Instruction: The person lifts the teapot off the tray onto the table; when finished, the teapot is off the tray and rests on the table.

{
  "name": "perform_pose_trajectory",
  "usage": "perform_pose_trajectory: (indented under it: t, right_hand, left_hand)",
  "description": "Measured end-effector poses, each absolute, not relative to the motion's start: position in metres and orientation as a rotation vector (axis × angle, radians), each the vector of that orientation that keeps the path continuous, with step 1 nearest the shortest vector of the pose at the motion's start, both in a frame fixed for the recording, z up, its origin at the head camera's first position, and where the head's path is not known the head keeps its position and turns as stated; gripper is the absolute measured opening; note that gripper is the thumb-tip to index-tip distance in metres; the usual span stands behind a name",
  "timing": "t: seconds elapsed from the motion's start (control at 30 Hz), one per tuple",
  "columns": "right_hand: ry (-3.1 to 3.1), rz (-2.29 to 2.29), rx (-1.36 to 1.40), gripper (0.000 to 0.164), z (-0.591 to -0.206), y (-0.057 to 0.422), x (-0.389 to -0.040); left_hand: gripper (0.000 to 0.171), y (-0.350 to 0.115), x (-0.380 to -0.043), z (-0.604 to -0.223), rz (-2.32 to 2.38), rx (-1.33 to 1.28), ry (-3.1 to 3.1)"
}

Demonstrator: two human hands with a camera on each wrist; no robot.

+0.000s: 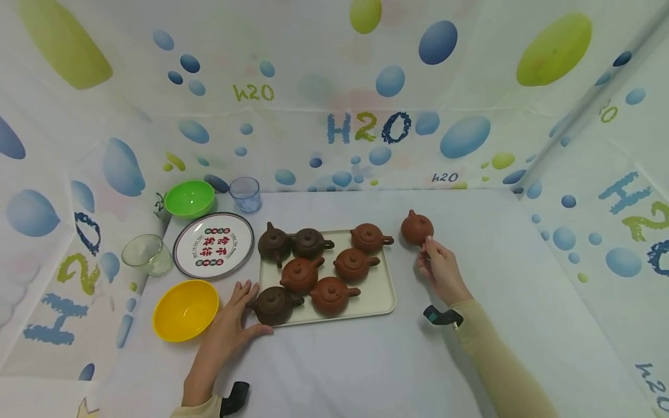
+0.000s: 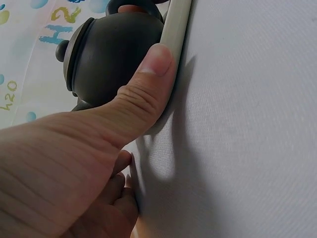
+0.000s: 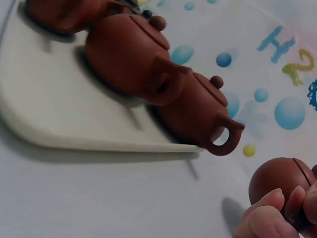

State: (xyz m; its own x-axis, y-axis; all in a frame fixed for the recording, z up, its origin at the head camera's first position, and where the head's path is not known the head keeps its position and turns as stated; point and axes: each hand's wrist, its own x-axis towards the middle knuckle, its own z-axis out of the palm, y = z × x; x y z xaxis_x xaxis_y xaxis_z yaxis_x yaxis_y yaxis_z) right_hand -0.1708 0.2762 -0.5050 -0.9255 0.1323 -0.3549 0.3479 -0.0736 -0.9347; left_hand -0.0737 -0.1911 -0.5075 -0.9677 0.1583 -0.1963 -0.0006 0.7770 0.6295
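My right hand [image 1: 441, 268] pinches the handle of a small reddish-brown clay teapot [image 1: 417, 227], which is to the right of the tray. In the right wrist view, that teapot [image 3: 277, 181] seems raised, its shadow lying apart from it. A cream tray [image 1: 373, 299] carries several reddish-brown teapots [image 1: 332, 296] and three dark brown ones [image 1: 309, 242]. My left hand [image 1: 230, 325] is spread around the tray's near left corner, beside a dark teapot [image 1: 274, 305]. Its thumb [image 2: 156, 62] presses along the tray's rim in the left wrist view; the other fingers are partly hidden.
Left of the tray stand a white plate [image 1: 183, 251] with red and black lettering, a yellow bowl [image 1: 185, 310], a green bowl [image 1: 189, 199], a clear glass bowl [image 1: 157, 261] and a bluish glass [image 1: 245, 195]. A patterned curtain [image 1: 308, 151] closes off the back and sides.
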Motion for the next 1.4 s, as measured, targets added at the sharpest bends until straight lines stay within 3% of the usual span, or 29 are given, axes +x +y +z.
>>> perform_pose_trajectory:
  t: [0.3, 0.7, 1.2, 1.4]
  right_hand:
    - [1.969, -2.172, 0.609, 0.045, -0.494, 0.271, -0.231]
    - [1.921, -2.108, 0.653, 0.039, -0.498, 0.248, -0.278]
    - [2.064, -1.944, 0.755, 0.045, -0.500, 0.241, -0.287]
    - [2.037, -1.950, 0.710, 0.062, -0.498, 0.249, -0.271]
  left_hand:
    - [0.105, -0.190, -0.073, -0.508, 0.985, 0.141, 2.764]
    - [0.106, -0.191, -0.070, -0.511, 0.984, 0.135, 2.778]
    - [0.105, -0.190, -0.072, -0.511, 0.990, 0.135, 2.791]
    - [0.106, -0.190, -0.072, -0.511, 0.995, 0.141, 2.782]
